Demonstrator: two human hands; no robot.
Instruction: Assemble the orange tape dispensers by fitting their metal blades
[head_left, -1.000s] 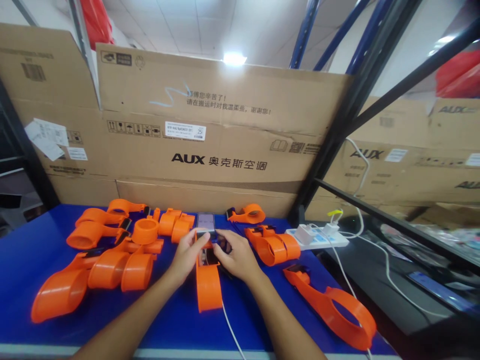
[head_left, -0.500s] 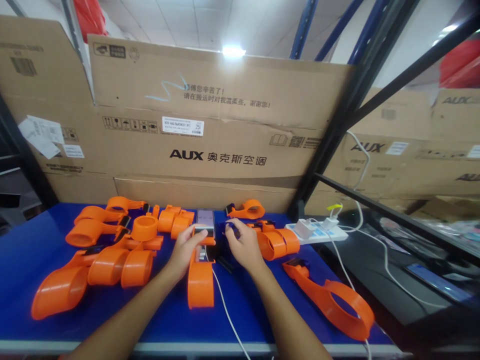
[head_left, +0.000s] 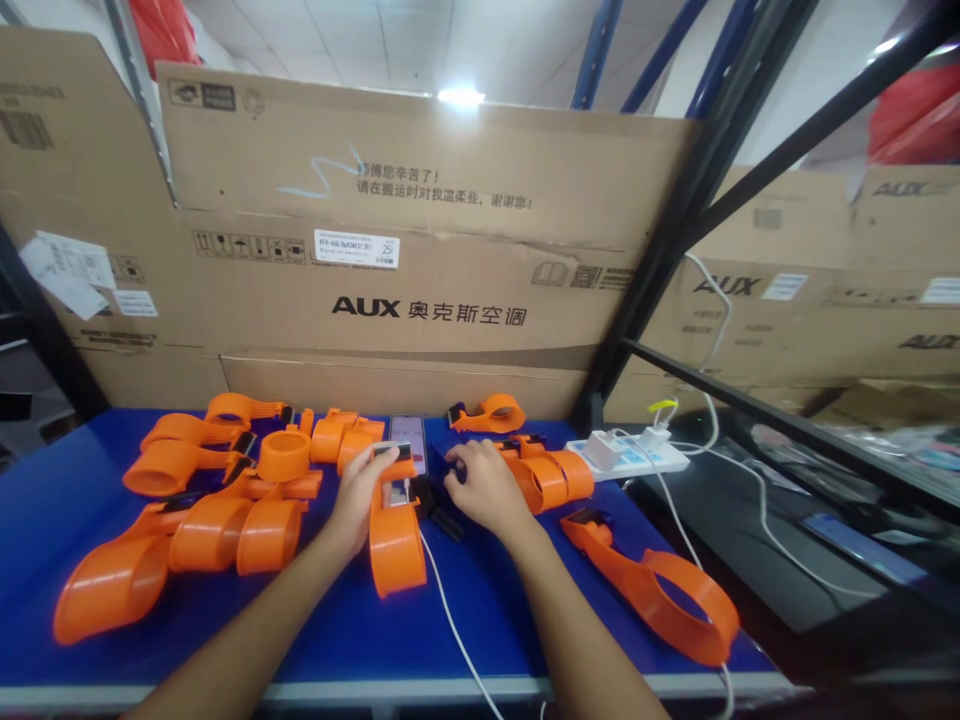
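My left hand (head_left: 356, 500) is closed round the head of an orange tape dispenser (head_left: 397, 550), whose ring hangs toward me. A black strip shows along the dispenser's top edge by the thumb. To the right, my right hand (head_left: 486, 487) is low over the table with fingers curled together. Dark blue parts (head_left: 442, 457) lie by its fingertips, and what it pinches, if anything, is too dark to make out. Small black pieces (head_left: 444, 515) rest between the hands. Behind the left hand a phone (head_left: 409, 432) lies with its screen lit.
Several orange tape dispensers (head_left: 206, 535) cover the left of the blue table (head_left: 315, 630). More lie right, including a large one (head_left: 675, 600). A white power strip (head_left: 630, 455) stands at the right edge; a white cable (head_left: 454, 620) crosses the front. Cardboard (head_left: 420, 250) walls the back.
The held dispenser has shifted slightly, its ring swinging a little up and tilting. My right hand stays by the dark parts, its fingers a bit lower. The whole view has moved slightly.
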